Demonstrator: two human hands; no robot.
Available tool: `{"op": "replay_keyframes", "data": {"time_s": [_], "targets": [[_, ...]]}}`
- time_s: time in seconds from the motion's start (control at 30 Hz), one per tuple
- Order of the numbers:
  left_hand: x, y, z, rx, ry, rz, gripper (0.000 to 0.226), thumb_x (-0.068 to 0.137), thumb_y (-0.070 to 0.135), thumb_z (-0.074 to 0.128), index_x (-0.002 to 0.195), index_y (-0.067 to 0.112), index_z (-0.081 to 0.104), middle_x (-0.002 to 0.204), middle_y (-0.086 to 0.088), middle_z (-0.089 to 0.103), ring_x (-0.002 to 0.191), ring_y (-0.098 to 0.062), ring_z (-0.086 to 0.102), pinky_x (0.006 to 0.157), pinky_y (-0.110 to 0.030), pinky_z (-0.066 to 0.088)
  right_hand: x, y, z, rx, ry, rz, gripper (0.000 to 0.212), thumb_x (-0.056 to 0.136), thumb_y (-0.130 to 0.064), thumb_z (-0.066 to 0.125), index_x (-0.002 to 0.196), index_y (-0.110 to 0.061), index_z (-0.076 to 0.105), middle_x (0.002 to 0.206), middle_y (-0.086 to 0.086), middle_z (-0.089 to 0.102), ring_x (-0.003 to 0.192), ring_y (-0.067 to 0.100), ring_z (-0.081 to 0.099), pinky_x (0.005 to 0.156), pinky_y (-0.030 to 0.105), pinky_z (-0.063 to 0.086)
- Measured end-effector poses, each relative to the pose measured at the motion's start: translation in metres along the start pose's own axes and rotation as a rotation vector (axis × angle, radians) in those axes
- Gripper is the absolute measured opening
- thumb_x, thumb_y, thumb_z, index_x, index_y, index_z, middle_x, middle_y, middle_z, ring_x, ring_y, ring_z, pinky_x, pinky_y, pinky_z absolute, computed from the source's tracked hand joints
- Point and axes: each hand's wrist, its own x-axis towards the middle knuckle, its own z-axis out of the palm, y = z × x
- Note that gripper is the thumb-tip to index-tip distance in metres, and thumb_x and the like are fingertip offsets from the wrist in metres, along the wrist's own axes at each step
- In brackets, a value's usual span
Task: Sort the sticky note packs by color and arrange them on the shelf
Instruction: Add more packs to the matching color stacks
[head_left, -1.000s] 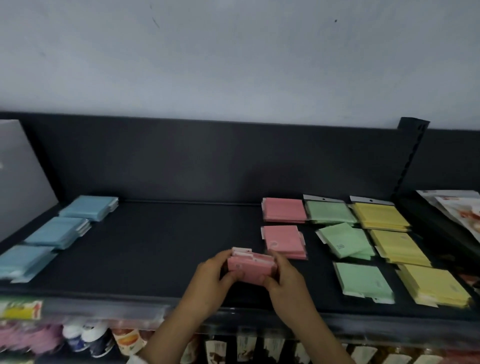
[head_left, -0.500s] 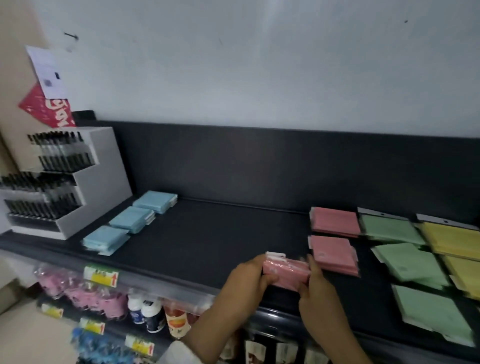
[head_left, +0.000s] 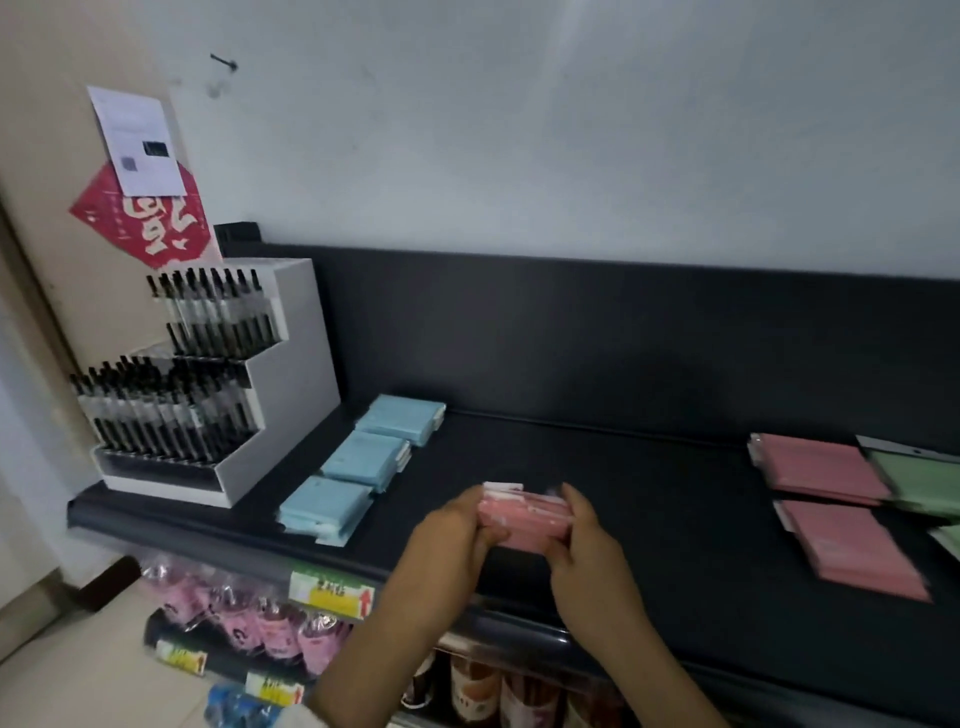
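A stack of pink sticky note packs (head_left: 524, 519) is held between my left hand (head_left: 452, 540) and my right hand (head_left: 587, 540), just above the front part of the black shelf (head_left: 623, 493). Three piles of blue packs (head_left: 363, 460) lie in a diagonal row at the shelf's left. Two piles of pink packs (head_left: 831, 499) lie at the right, one behind the other. Green packs (head_left: 919, 480) show at the right edge, blurred and cut off. No yellow packs are in view.
A white tiered display of black pens (head_left: 208, 384) stands at the shelf's left end. Price tags (head_left: 332, 595) hang on the front rail. Lower shelves hold pink bagged goods (head_left: 260, 623) and bottles (head_left: 493, 691). A red paper and a white notice (head_left: 137, 140) hang on the wall.
The view has swung left, so the yellow packs have left the frame and the pen display has come in. Both hands, still gripping the pink stack, have moved left along the shelf front.
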Motion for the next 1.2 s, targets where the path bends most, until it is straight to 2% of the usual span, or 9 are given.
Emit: {"op": "replay_keyframes", "data": {"time_s": [0.17, 0.33, 0.43, 0.5, 0.7, 0.8, 0.97, 1.13, 1.2], "targets": [[0.005, -0.046, -0.008, 0.022, -0.127, -0.059, 0.036, 0.09, 0.022, 0.055, 0.126, 0.021, 0.05, 0.116, -0.002, 0.064, 0.106, -0.016, 0.059, 0.084, -0.019, 0.041, 0.009, -0.008, 0.041, -0.074, -0.066, 0.076, 0.061, 0.096, -0.007, 0.041, 0.149, -0.022, 0.014, 0.138, 0.002, 0.047, 0.112, 0.013, 0.05, 0.09, 0.017, 0.035], [0.013, -0.065, 0.0, -0.017, -0.118, -0.003, 0.034, 0.09, 0.024, 0.053, 0.123, 0.021, 0.049, 0.124, 0.003, 0.055, 0.114, -0.013, 0.051, 0.094, -0.021, 0.039, 0.015, -0.011, 0.043, 0.072, -0.081, 0.092, 0.043, 0.1, -0.023, 0.038, 0.142, -0.026, 0.03, 0.12, -0.014, 0.044, 0.109, 0.002, 0.041, 0.092, 0.013, 0.028], [0.012, -0.069, 0.002, 0.001, -0.101, 0.02, 0.033, 0.091, 0.03, 0.051, 0.123, 0.022, 0.047, 0.117, 0.005, 0.049, 0.112, -0.013, 0.048, 0.094, -0.026, 0.04, 0.019, -0.003, 0.046, -0.007, -0.035, 0.081, 0.041, 0.1, -0.028, 0.036, 0.14, -0.029, 0.033, 0.126, -0.009, 0.041, 0.124, 0.006, 0.035, 0.107, 0.021, 0.026], [0.012, -0.071, 0.001, -0.019, -0.089, 0.025, 0.031, 0.092, 0.034, 0.049, 0.12, 0.023, 0.047, 0.109, 0.006, 0.045, 0.106, -0.011, 0.048, 0.089, -0.024, 0.041, 0.023, 0.001, 0.046, -0.027, -0.01, 0.098, 0.037, 0.1, -0.028, 0.036, 0.137, -0.031, 0.039, 0.125, -0.006, 0.043, 0.123, 0.009, 0.038, 0.109, 0.026, 0.029], [0.018, -0.076, -0.011, -0.252, -0.093, -0.082, 0.033, 0.09, 0.043, 0.051, 0.116, 0.023, 0.056, 0.107, 0.007, 0.06, 0.094, -0.005, 0.056, 0.081, -0.018, 0.042, 0.033, 0.001, 0.048, 0.101, 0.104, 0.185, 0.019, 0.092, -0.029, 0.056, 0.103, -0.016, 0.064, 0.1, -0.001, 0.066, 0.092, 0.014, 0.063, 0.085, 0.034, 0.053], [0.018, -0.079, -0.014, -0.218, -0.101, -0.154, 0.035, 0.088, 0.045, 0.053, 0.114, 0.022, 0.055, 0.099, 0.009, 0.061, 0.087, -0.005, 0.057, 0.072, -0.017, 0.043, 0.037, -0.001, 0.05, 0.017, 0.161, 0.213, 0.022, 0.087, -0.035, 0.061, 0.093, -0.015, 0.067, 0.091, -0.003, 0.067, 0.085, 0.012, 0.063, 0.076, 0.03, 0.053], [0.023, -0.083, -0.012, -0.084, -0.121, -0.184, 0.036, 0.088, 0.047, 0.053, 0.107, 0.017, 0.063, 0.103, -0.002, 0.053, 0.087, -0.011, 0.052, 0.075, -0.02, 0.038, 0.038, -0.007, 0.049, -0.04, 0.128, 0.246, 0.023, 0.086, -0.04, 0.062, 0.089, -0.017, 0.067, 0.086, -0.008, 0.065, 0.081, 0.007, 0.061, 0.066, 0.021, 0.048], [0.027, -0.088, -0.017, -0.099, -0.18, -0.209, 0.034, 0.085, 0.046, 0.058, 0.095, 0.016, 0.069, 0.09, 0.001, 0.068, 0.079, -0.01, 0.061, 0.072, -0.024, 0.048, 0.04, -0.011, 0.052, -0.136, 0.104, 0.28, 0.039, 0.086, -0.042, 0.06, 0.085, -0.004, 0.067, 0.082, 0.007, 0.068, 0.069, 0.014, 0.059, 0.058, 0.025, 0.043], [0.027, -0.088, -0.019, -0.124, -0.192, -0.223, 0.032, 0.084, 0.046, 0.06, 0.093, 0.017, 0.07, 0.084, 0.003, 0.069, 0.075, -0.006, 0.062, 0.07, -0.024, 0.05, 0.04, -0.011, 0.053, -0.132, 0.114, 0.281, 0.038, 0.085, -0.042, 0.061, 0.087, -0.004, 0.067, 0.084, 0.007, 0.068, 0.074, 0.017, 0.062, 0.063, 0.029, 0.048]]}}
